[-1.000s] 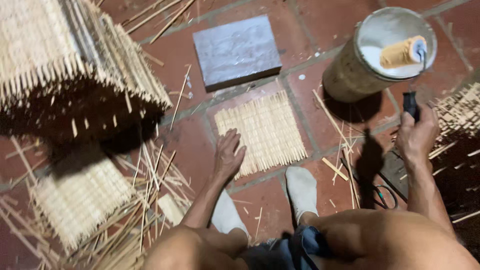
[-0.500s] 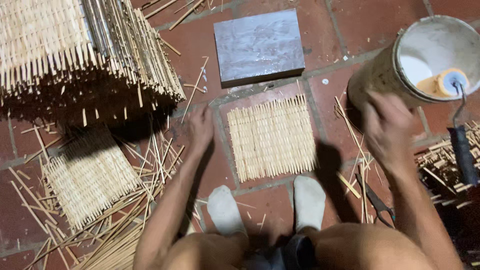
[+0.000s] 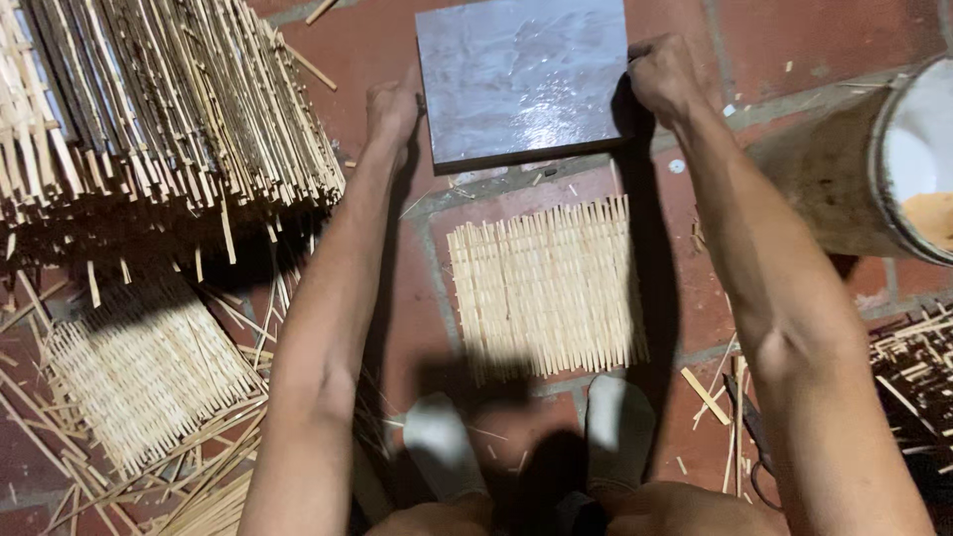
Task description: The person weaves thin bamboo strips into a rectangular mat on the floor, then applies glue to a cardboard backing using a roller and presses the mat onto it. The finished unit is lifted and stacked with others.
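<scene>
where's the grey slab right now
In the head view the grey slab lies top centre on the red tile floor, just beyond the woven mat, with the left hand and right hand gripping its sides.

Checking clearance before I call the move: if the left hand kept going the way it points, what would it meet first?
The left hand is at the grey slab's left edge, pointing up-frame; beyond it only bare red floor tiles show, so the way looks free.

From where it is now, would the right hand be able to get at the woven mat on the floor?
Probably yes. The right hand grips the grey slab's right edge, and the woven mat lies uncovered just below, beside that forearm. The hand would have to release the slab first.
</scene>
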`<state>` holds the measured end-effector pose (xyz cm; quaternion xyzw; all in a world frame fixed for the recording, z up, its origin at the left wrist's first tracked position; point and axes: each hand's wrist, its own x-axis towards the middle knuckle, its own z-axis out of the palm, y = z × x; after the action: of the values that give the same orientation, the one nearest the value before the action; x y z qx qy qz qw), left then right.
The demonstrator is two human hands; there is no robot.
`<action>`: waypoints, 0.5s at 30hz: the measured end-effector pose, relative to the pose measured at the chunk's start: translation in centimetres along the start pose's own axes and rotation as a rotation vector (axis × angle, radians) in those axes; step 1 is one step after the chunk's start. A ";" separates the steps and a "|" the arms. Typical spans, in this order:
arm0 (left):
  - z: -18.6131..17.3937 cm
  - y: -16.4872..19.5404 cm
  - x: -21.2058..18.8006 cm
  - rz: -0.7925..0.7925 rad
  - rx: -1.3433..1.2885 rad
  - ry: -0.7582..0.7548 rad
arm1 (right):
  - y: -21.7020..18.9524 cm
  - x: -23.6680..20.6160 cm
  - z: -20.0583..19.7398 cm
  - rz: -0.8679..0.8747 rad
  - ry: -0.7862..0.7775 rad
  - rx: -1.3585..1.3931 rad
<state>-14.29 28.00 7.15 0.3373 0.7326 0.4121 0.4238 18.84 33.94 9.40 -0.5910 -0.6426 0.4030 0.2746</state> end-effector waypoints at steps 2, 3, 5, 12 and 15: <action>0.4 0.2 0.1 -0.005 -0.033 -0.018 | 0.0 0.5 0.2 0.066 0.015 0.038; 0.6 0.4 0.1 -0.002 -0.053 -0.026 | -0.1 0.5 0.2 0.030 0.016 -0.030; 0.7 0.7 0.2 -0.026 0.042 -0.008 | -0.3 0.4 0.0 -0.042 0.018 -0.165; 0.2 1.7 -0.2 -0.055 -0.112 -0.084 | -0.4 0.3 -0.9 0.075 0.024 -0.062; -0.1 2.2 -0.7 -0.122 -0.145 -0.128 | 0.3 0.7 -0.9 0.083 0.054 0.010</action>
<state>-13.73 28.31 9.39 0.2860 0.6917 0.4150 0.5172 19.62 34.83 9.50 -0.6262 -0.6080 0.4012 0.2777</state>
